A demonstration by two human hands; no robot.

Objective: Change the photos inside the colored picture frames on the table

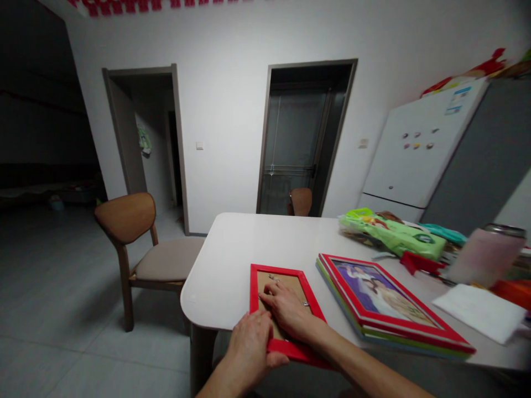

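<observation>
A red picture frame [256, 284] lies face down on the white table [232, 249], its brown backing board up. My left hand [251, 345] grips the frame's near edge, thumb over the red rim and fingers curled. My right hand [286, 307] lies flat on the backing board with its fingers stretched out, near the small metal clips. To the right sits a stack of picture frames [385, 301], the top one red with a photo showing.
A green packet [392, 232], a pink tumbler [483, 257], a white cloth [483, 312] and red bits lie at the table's right. A wooden chair [141, 243] stands left of the table. A white fridge [415, 160] and two doorways are behind.
</observation>
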